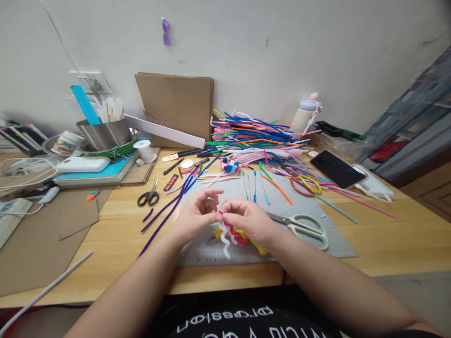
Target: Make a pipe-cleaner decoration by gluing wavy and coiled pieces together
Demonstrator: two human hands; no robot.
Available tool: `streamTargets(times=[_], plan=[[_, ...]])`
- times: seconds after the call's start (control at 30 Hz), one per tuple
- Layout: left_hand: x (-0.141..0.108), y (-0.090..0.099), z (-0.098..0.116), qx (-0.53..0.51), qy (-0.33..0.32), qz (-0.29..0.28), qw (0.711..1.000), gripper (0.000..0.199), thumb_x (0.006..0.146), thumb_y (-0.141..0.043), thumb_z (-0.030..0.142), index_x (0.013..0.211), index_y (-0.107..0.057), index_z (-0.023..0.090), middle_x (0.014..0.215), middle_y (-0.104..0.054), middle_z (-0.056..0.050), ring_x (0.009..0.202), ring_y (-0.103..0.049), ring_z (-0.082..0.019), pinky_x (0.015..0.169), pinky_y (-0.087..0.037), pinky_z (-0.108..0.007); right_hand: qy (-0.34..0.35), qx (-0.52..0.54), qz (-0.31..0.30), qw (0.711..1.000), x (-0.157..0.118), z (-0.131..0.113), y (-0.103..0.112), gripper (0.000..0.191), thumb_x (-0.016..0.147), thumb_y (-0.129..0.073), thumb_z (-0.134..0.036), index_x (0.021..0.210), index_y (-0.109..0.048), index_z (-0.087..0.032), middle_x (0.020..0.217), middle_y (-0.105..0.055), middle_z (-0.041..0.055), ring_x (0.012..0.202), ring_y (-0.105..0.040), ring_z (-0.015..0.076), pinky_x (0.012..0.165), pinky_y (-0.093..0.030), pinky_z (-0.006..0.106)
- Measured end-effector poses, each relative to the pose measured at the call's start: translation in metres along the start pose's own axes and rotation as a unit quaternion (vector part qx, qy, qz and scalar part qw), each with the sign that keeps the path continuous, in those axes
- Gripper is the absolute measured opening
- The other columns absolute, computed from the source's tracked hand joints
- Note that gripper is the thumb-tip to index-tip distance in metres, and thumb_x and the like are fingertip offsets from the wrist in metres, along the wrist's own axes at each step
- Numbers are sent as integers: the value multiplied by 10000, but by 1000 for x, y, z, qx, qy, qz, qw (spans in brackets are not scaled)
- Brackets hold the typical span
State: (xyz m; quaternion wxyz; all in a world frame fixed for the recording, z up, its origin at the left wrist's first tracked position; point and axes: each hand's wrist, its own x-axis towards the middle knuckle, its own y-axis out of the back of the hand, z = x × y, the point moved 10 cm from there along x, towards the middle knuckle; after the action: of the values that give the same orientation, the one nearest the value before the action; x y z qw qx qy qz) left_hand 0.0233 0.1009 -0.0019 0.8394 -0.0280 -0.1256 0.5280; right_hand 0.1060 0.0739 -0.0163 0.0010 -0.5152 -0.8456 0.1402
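Note:
My left hand (201,210) and my right hand (248,217) meet over the grey mat (338,241), fingertips nearly touching. Both pinch a small piece of pipe cleaner work between thumb and fingers. From the pinch hangs a wavy white pipe cleaner (224,240). Curled pink pipe cleaners (237,235) show beneath my right hand, partly covered by it. Something yellow (260,249) pokes out below that hand; its shape is mostly hidden. Pale green-handled scissors (308,230) lie just right of my right hand. Dark pointed tips beside a yellow part (218,233) lie under the hands.
A large heap of coloured pipe cleaners (253,136) lies at the back by the wall. Small black scissors (148,198) and purple pipe cleaners (165,206) are at left. A phone (338,169) and a bottle (305,115) stand or lie at right. Cardboard (176,108) leans behind.

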Motion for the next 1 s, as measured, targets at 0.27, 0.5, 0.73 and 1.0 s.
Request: streamTargets(times=[0.27, 0.5, 0.73, 1.0], plan=[[-2, 0, 9, 36, -43, 3, 998, 508, 583, -850, 221, 1043, -633, 212, 725, -500, 38, 601, -446, -80, 566, -367, -213, 15, -12, 40, 999, -1, -8, 8, 268, 732, -678, -395, 737, -525, -176, 483, -471, -82, 343, -412, 43, 328, -352, 158], [-2, 21, 12, -18, -51, 88, 995, 255, 718, -745, 372, 861, -677, 172, 654, -556, 15, 545, -476, -85, 525, -368, -215, -28, 88, 14, 996, -3, 0, 3, 242, 695, -721, -346, 779, -575, -173, 570, -509, -63, 355, -424, 53, 297, -377, 184], [-2, 16, 8, -33, -25, 66, 997, 409, 741, -732, 242, 1135, -627, 276, 917, -597, -17, 715, -546, -117, 584, -423, -218, -31, 146, -52, 987, 1, 4, -5, 148, 736, -689, -277, 771, -629, -147, 626, -534, -30, 424, -441, 53, 351, -360, 173], [-6, -7, 13, 25, -24, -28, 999, 60, 736, -737, 211, 783, -707, 188, 811, -545, -11, 804, -526, -137, 750, -415, -263, -89, 131, -65, 985, 0, 20, -9, 171, 753, -678, -294, 814, -615, -147, 591, -532, -43, 411, -482, 65, 358, -337, 173]])
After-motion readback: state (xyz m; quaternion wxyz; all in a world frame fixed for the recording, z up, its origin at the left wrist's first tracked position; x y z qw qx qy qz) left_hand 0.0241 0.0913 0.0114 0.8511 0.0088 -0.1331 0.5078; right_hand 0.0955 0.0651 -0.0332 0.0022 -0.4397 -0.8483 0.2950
